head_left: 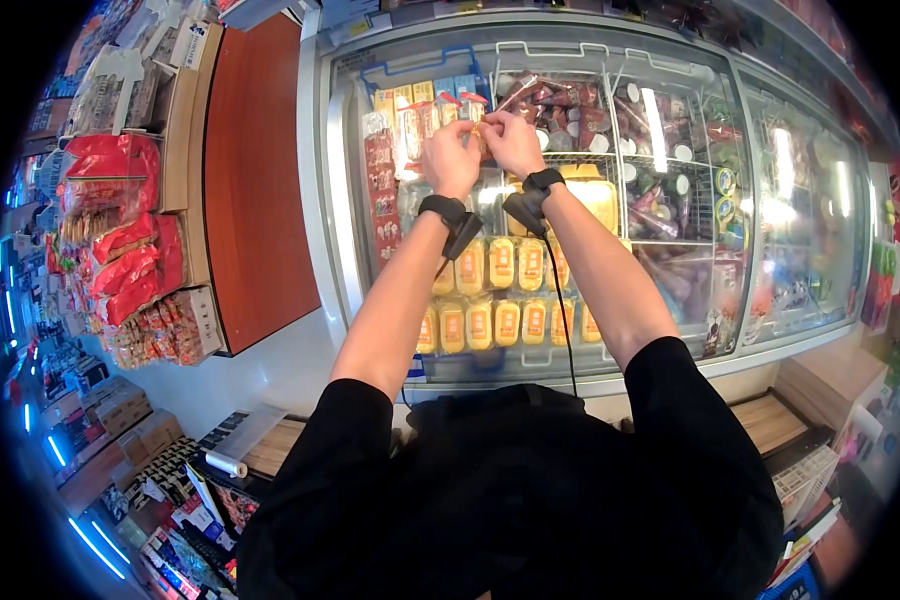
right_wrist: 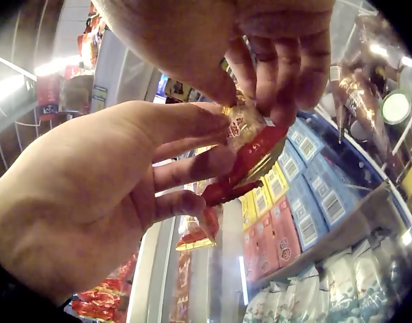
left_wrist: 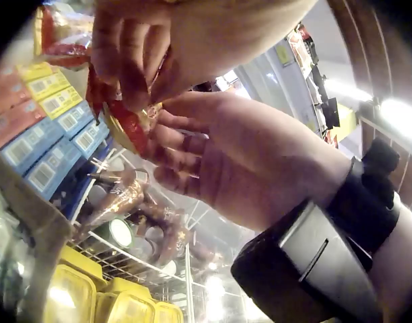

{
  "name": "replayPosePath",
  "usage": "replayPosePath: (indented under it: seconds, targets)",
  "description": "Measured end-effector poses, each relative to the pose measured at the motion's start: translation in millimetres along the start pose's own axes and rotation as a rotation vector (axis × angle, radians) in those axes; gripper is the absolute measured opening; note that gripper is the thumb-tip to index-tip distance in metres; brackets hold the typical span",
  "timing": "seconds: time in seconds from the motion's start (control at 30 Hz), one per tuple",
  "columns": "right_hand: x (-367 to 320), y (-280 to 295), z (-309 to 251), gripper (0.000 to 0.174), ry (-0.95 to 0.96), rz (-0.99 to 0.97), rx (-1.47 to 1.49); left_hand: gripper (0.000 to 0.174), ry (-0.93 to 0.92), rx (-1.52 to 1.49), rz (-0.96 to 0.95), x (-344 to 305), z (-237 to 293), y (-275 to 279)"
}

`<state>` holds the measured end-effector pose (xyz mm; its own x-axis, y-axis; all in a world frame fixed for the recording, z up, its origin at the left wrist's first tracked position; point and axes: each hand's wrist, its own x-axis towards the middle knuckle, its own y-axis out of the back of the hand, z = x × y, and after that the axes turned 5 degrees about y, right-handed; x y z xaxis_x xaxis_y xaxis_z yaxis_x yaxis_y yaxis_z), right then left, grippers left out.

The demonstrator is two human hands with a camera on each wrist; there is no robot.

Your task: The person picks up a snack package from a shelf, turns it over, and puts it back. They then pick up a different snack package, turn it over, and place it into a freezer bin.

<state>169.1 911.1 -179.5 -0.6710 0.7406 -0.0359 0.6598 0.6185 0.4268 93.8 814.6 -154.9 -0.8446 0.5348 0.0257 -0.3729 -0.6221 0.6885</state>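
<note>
Both hands hold a small red-and-gold wrapped packet over the freezer's back left part. In the head view my left hand pinches it from the left and my right hand from the right, fingertips almost meeting. The right wrist view shows the wrapper's clear, printed end between the fingers. Part of the packet is hidden behind them. Similar red-topped packets stand just beyond the hands. Blue boxes and yellow boxes lie close beneath.
The chest freezer has a metal frame. Wire baskets hold wrapped ice cream cones. Rows of yellow tubs lie below the forearms. At left, a brown board adjoins shelves of red snack bags. A cable hangs from the right wrist.
</note>
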Motion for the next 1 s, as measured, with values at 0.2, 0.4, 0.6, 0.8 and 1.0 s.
replayPosePath:
  seconds: [0.2,0.4,0.6,0.8,1.0]
  targets:
    - [0.4,-2.2,1.6,0.029,0.005,0.001,-0.01,0.016,0.018,0.046,0.019,-3.5,5.6,3.8]
    - [1.8,-2.1,2.8,0.034,-0.006,-0.036,-0.079,0.016,-0.017,0.021,0.072,-1.6,-3.5,-0.4]
    - [5.6,-3.3,13.0,0.036,0.0,-0.024,0.035,0.016,-0.089,-0.032,0.118,-0.9,-8.5,0.0]
    - [-2.0,26.2,-10.8,0.034,-0.109,0.001,0.207,0.015,0.021,-0.214,0.039,-10.2,2.9,25.1]
    - [-50.9,74.6,-52.2,0.03,-0.014,-0.016,0.374,0.018,0.02,-0.522,-0.104,-62.7,19.0,83.8]
